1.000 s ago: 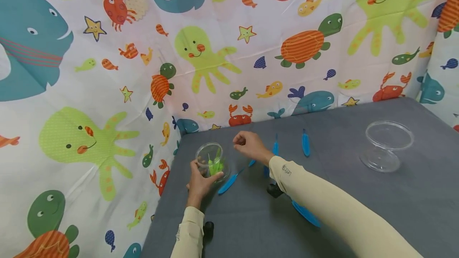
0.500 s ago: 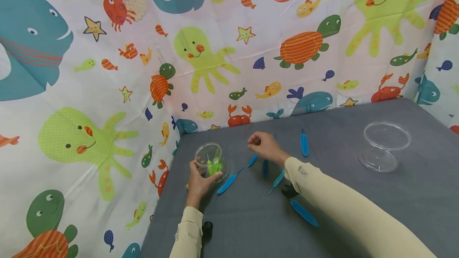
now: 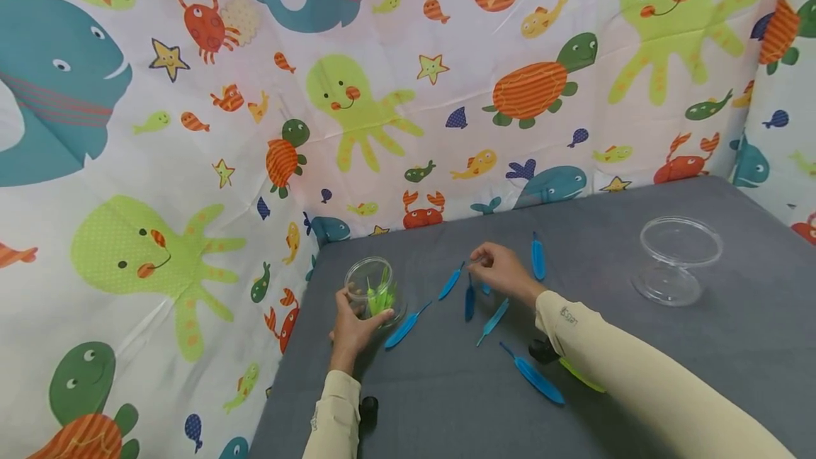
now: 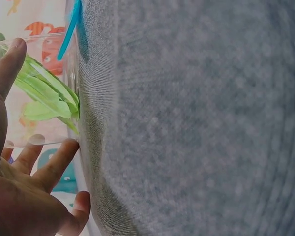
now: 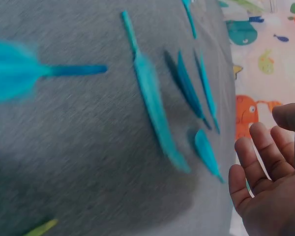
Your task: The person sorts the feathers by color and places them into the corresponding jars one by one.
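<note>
My left hand (image 3: 352, 337) grips a clear plastic cup (image 3: 361, 271) at the left of the table, thumb on one side and fingers on the other. Several green feathers (image 3: 381, 301) stand inside it, leaning against the wall, as the left wrist view also shows through the clear side. My right hand (image 3: 503, 271) hovers over the middle of the table with loosely curled fingers and nothing in them. Beneath and beside it lie blue feathers, among them a dark one (image 3: 469, 302) and a lighter one (image 3: 493, 322). In the right wrist view a teal feather (image 5: 151, 101) lies near the palm.
A second clear cup (image 3: 681, 241) stands on the right of the grey table (image 3: 440, 402). More blue feathers lie around: one (image 3: 408, 329) by the left cup, one (image 3: 538, 259) farther back, one (image 3: 538, 380) nearer. A green feather (image 3: 583, 375) shows partly under the right sleeve.
My right hand has moved rightward, away from the left cup, uncovering blue feathers and part of a green one. My left hand stays on its cup.
</note>
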`<state>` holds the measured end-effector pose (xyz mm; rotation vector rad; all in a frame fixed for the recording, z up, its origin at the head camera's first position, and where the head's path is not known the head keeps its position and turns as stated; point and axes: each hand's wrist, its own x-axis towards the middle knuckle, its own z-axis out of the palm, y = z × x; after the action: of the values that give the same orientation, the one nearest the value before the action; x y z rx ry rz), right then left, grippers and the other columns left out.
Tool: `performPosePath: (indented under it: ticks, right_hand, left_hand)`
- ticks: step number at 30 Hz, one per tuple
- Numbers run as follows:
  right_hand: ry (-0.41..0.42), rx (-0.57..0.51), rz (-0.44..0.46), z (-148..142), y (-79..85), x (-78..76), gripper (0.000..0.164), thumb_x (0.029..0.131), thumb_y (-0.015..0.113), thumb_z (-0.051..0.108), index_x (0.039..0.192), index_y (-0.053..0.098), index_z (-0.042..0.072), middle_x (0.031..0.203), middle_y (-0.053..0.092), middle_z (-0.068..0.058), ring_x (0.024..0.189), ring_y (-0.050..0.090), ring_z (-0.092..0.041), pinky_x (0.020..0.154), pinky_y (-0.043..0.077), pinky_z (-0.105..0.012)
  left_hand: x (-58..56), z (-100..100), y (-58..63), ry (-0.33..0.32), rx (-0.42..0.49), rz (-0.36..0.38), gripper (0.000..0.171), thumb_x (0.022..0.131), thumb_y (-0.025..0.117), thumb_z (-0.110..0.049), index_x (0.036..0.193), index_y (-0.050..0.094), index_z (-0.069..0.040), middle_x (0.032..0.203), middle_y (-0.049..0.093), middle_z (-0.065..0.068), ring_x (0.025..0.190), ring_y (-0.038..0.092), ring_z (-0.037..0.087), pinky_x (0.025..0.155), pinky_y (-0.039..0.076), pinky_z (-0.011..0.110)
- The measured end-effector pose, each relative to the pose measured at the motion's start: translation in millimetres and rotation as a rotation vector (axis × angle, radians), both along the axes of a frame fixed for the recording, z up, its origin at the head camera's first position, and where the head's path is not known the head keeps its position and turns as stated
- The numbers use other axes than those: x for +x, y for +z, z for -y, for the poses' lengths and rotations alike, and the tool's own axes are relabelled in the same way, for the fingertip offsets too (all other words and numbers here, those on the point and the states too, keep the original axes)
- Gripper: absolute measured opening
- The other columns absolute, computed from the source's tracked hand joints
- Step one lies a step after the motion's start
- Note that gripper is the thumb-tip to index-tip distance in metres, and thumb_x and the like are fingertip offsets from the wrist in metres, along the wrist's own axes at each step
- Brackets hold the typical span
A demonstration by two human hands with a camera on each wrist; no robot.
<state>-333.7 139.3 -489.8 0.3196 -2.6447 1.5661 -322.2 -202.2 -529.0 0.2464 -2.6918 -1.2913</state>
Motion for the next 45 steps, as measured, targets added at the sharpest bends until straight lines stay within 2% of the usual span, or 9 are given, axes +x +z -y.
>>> performPosePath:
  ticks: [8,15,21,27,34,42,45]
  right_hand:
    - [-0.038,-0.003,0.031,-22.8,-13.1,9.9,0.029,0.101,0.060,0.019,0.124,0.060,0.000,0.104,0.068,-0.015,0.084,0.061,-0.021,0.074,0.049,-0.034]
    - [-0.072,0.025,-0.002,-46.8,-18.4,18.7,0.026,0.101,0.062,0.019,0.121,0.062,0.002,0.105,0.071,-0.015,0.089,0.064,-0.022,0.075,0.050,-0.034]
    - [-0.091,0.050,-0.029,-66.2,-21.1,26.9,0.029,0.101,0.063,0.020,0.122,0.062,0.001,0.105,0.071,-0.014,0.091,0.064,-0.022,0.077,0.050,-0.035]
    - [-0.112,0.097,-0.092,-78.3,-16.9,37.9,0.027,0.100,0.064,0.021,0.120,0.063,0.003,0.107,0.070,-0.013,0.095,0.065,-0.024,0.081,0.051,-0.039]
    - [-0.117,0.128,-0.181,-90.7,-7.6,44.3,0.023,0.100,0.066,0.018,0.119,0.064,0.005,0.101,0.070,-0.009,0.091,0.063,-0.022,0.078,0.050,-0.035]
    - [-0.165,0.146,-0.215,-105.6,7.7,54.0,0.027,0.101,0.065,0.021,0.121,0.063,0.004,0.108,0.072,-0.013,0.096,0.065,-0.028,0.079,0.051,-0.039]
    - [-0.181,0.177,-0.262,-112.4,10.1,60.3,0.027,0.100,0.066,0.020,0.121,0.064,0.003,0.109,0.072,-0.014,0.097,0.067,-0.029,0.080,0.051,-0.041]
  left_hand:
    - [0.8,0.4,-0.7,-0.006,-0.003,0.002,0.104,0.070,0.092,-0.048,0.148,0.028,-0.024,0.155,0.047,0.015,0.135,0.056,0.037,0.105,0.014,0.069]
    - [0.2,0.4,1.6,-0.011,-0.006,0.008,0.102,0.072,0.092,-0.046,0.149,0.027,-0.025,0.157,0.044,0.011,0.136,0.055,0.035,0.106,0.014,0.069]
    - [0.8,-1.0,2.5,-0.016,-0.019,0.009,0.104,0.072,0.092,-0.046,0.150,0.026,-0.023,0.156,0.046,0.012,0.136,0.056,0.036,0.104,0.016,0.068]
    - [1.3,-0.8,2.9,-0.020,-0.018,0.005,0.104,0.073,0.091,-0.046,0.151,0.025,-0.024,0.158,0.042,0.011,0.137,0.055,0.036,0.106,0.014,0.070]
    - [1.2,0.6,0.1,-0.022,-0.008,0.001,0.105,0.072,0.092,-0.047,0.150,0.026,-0.024,0.159,0.041,0.012,0.136,0.055,0.037,0.105,0.015,0.069]
    - [0.3,3.7,-1.8,-0.023,-0.010,0.004,0.106,0.071,0.091,-0.049,0.150,0.025,-0.024,0.160,0.039,0.010,0.136,0.055,0.036,0.104,0.016,0.069]
    - [1.0,3.1,-2.2,-0.026,-0.011,0.008,0.106,0.071,0.091,-0.050,0.150,0.025,-0.025,0.159,0.039,0.010,0.137,0.054,0.036,0.105,0.015,0.069]
